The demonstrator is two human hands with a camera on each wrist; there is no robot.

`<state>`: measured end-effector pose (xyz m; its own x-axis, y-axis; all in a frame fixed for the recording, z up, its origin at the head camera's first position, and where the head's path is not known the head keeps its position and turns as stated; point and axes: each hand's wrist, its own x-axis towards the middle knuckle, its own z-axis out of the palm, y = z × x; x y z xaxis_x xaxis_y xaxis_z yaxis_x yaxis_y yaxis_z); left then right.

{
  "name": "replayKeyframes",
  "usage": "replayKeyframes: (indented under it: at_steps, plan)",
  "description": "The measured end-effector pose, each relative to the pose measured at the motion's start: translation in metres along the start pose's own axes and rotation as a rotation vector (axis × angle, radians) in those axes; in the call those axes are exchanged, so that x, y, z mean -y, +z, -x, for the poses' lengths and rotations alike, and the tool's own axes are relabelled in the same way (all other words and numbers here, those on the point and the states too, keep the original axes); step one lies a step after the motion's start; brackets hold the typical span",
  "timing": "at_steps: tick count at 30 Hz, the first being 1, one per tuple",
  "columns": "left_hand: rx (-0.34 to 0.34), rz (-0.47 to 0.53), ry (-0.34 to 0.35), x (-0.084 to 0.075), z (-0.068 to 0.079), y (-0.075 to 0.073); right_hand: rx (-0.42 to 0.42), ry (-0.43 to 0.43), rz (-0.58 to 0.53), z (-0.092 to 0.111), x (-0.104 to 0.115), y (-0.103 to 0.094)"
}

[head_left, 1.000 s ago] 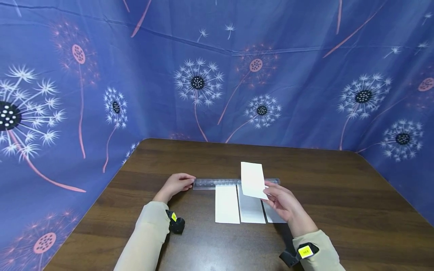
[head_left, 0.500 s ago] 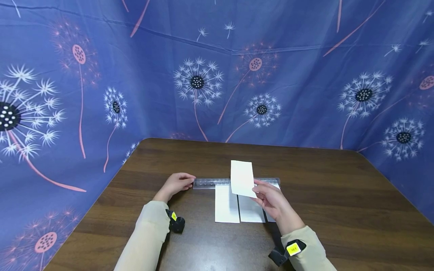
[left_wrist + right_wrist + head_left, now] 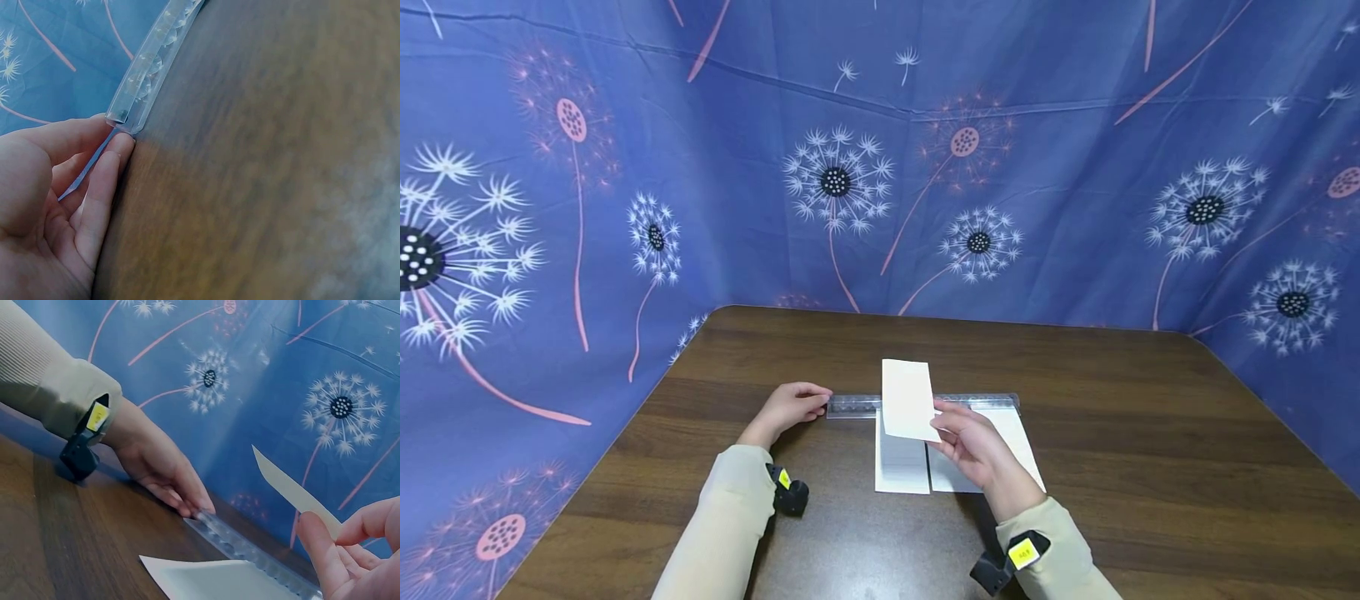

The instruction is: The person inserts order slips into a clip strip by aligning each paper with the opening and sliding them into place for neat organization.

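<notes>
My right hand [image 3: 973, 446] pinches a white card [image 3: 907, 398] by its right edge, between thumb and fingers. The card is raised over the left part of a row of white sheets [image 3: 898, 471] and hides some of it. In the right wrist view the held card [image 3: 290, 490] is tilted and seen almost edge-on. My left hand [image 3: 790, 410] holds the left end of a long clear plastic strip [image 3: 853, 407] with its fingertips. Round, bubble-like shapes run along the strip [image 3: 153, 65] in the left wrist view. The strip lies across the sheets' far edge.
The sheets lie side by side on a dark wooden table [image 3: 1150, 433], with a narrow gap between them. A blue curtain with dandelion prints [image 3: 1067, 208] hangs behind the table and along its sides. Each wrist carries a black strap with a small camera [image 3: 790, 497].
My right hand has carried the white card leftward, from over the middle of the row to over the left sheet. My left hand and the strip have stayed in place.
</notes>
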<state>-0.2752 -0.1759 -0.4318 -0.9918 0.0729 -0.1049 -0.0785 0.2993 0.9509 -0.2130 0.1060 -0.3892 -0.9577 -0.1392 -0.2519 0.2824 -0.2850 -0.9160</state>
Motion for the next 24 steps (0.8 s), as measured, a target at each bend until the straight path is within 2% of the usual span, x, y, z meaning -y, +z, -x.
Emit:
replayKeyframes:
  at_steps: [16, 24]
  plan:
    - [-0.001, 0.004, -0.01, -0.001, 0.001, -0.001, 0.039, 0.019, -0.005, 0.001, -0.017, 0.031]
    - [-0.003, -0.013, -0.023, -0.002, 0.002, 0.0, 0.087, 0.037, -0.006, 0.002, -0.03, 0.043]
